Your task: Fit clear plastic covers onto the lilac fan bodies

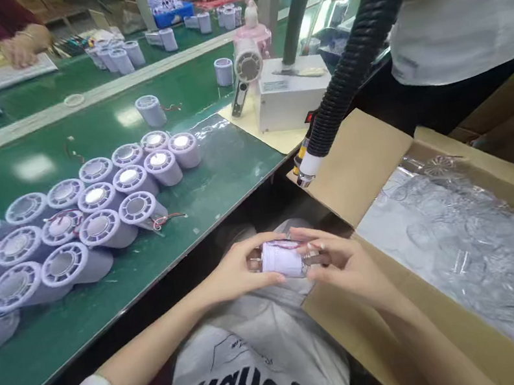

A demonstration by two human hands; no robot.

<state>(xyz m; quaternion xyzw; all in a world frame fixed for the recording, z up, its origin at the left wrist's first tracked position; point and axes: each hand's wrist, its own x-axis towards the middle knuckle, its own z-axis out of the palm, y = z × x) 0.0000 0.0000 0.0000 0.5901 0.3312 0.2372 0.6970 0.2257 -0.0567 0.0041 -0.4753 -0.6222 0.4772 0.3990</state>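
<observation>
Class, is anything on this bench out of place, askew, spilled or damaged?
A lone lilac cylinder stands apart behind the grouped cylinders, and a small wire lies by itself on the green surface, so both look stray. No spill or damage is evident.

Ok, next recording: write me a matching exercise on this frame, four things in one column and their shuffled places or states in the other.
1. Left hand and right hand
2. Clear plastic pieces
3. Black ribbed hose
4. White box

A. ends in a white nozzle
B. bears a red switch
C. hold a lilac cylinder between them
D. inside the open cardboard box

Pairs: 1-C, 2-D, 3-A, 4-B
</observation>
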